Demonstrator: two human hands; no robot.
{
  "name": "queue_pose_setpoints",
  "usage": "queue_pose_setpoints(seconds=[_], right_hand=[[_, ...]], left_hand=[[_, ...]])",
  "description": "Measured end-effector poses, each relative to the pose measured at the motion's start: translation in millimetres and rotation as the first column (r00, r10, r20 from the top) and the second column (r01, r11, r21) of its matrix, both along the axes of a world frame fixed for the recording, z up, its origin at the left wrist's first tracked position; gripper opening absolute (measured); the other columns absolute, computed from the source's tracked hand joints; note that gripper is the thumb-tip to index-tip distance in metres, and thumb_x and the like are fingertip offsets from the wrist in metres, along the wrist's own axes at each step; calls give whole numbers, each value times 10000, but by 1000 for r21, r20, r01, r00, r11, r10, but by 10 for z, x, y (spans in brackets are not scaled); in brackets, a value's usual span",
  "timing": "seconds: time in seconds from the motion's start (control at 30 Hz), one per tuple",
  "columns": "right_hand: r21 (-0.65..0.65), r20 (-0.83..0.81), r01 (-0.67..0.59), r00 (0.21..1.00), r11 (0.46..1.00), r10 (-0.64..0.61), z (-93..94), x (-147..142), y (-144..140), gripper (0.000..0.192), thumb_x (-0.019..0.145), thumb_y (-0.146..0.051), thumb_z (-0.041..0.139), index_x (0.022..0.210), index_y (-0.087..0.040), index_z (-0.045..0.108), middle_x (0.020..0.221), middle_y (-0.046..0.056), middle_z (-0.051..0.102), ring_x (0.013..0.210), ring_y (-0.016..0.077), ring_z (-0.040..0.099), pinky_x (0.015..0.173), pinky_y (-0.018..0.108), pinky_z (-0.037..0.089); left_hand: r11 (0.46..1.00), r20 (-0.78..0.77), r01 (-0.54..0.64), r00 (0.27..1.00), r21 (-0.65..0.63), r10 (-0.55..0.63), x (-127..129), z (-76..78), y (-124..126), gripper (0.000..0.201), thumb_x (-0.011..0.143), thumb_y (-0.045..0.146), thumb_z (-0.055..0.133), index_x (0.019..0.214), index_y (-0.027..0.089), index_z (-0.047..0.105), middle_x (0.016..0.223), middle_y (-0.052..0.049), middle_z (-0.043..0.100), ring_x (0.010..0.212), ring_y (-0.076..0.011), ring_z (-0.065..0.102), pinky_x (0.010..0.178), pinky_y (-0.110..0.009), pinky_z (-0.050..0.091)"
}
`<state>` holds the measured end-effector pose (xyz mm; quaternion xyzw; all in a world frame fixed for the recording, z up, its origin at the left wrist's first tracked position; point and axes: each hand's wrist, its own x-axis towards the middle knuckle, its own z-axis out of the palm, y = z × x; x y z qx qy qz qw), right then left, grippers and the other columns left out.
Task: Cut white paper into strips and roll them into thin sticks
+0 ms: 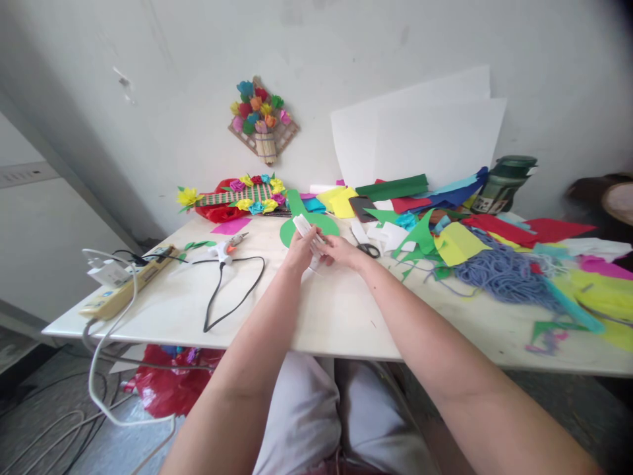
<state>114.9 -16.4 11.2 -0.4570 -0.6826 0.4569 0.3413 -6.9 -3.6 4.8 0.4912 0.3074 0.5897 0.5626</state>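
Note:
My left hand [301,249] is closed around a bundle of narrow white strips [302,225], whose upper ends stick out past the fingers. From the other side, my right hand [341,251] closes on the same bundle, with its fingertips close to the left ones. Whether the strips are paper or something stiffer is hard to make out. Just behind both hands lies a green paper cutout [289,233], round with a long neck. Black-handled scissors [368,249] rest right of my right hand. A white glue gun [223,253] stands to the left, its black cord looping over the table.
On the left edge sits a power strip [133,287] with a white plug. A flower-trimmed craft guitar [237,196] lies at the back. Coloured paper scraps, blue yarn [499,270] and a dark green bottle [505,188] crowd the right. White sheets [415,135] lean on the wall.

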Motion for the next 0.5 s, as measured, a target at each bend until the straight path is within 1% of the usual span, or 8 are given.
queue_pose_setpoints(seconds=[0.07, 0.1, 0.17, 0.23, 0.3, 0.4, 0.5], right_hand=[[-12, 39, 11, 999, 1000, -11, 13, -10, -19, 251, 891, -270, 519, 1089, -117, 537, 681, 14, 611, 538, 87, 557, 525, 184, 473], [-5, 55, 16, 998, 1000, -15, 17, -10, -21, 221, 889, -250, 522, 1066, -120, 540, 637, -3, 584, 514, 83, 539, 522, 183, 469], [23, 74, 24, 997, 999, -26, 19, -6, -17, 164, 889, -224, 517, 1017, -127, 546, 613, -15, 557, 501, 79, 522, 516, 179, 459], [42, 84, 24, 996, 999, -28, 17, -2, -10, 146, 894, -235, 507, 997, -139, 542, 640, -9, 564, 509, 76, 517, 512, 177, 452], [49, 68, 12, 998, 999, -16, 16, -6, -8, 169, 902, -277, 491, 1009, -151, 528, 700, 4, 583, 542, 77, 531, 513, 171, 451], [71, 25, -21, 999, 997, 20, 16, -31, -21, 206, 892, -320, 500, 1018, -157, 501, 783, 21, 597, 599, 83, 554, 505, 164, 448], [83, 41, -29, 999, 996, 25, 20, -68, -42, 193, 857, -307, 550, 963, -159, 485, 752, 7, 579, 547, 81, 525, 464, 175, 423]], left_hand=[[1000, 5, 17, 1000, 0, -17, 16, -3, -14, 373, 680, 471, 664, 815, 161, 505, 677, 4, 538, 457, -94, 489, 430, -251, 386], [1000, 8, 18, 1000, 4, -18, 27, -3, -22, 390, 673, 471, 673, 843, 156, 517, 722, -12, 561, 460, -95, 498, 423, -252, 388], [1000, -3, 21, 1000, 6, -21, 52, 0, -34, 443, 668, 485, 680, 917, 145, 544, 821, -45, 599, 457, -94, 510, 404, -255, 387], [999, -36, 37, 999, 4, -36, 67, 6, -40, 504, 692, 530, 648, 998, 138, 566, 883, -71, 617, 433, -88, 503, 386, -256, 377], [999, -80, 47, 996, 7, -47, 64, 11, -38, 557, 724, 583, 593, 1058, 138, 579, 871, -77, 626, 405, -80, 487, 377, -254, 364], [999, -134, 29, 991, 15, -27, 33, 16, -30, 587, 739, 609, 564, 1088, 139, 600, 762, -53, 618, 379, -81, 469, 367, -249, 345], [1000, -134, 31, 991, 2, -30, 3, 19, -29, 569, 747, 599, 561, 1080, 141, 616, 709, -43, 612, 374, -94, 475, 363, -255, 357]])
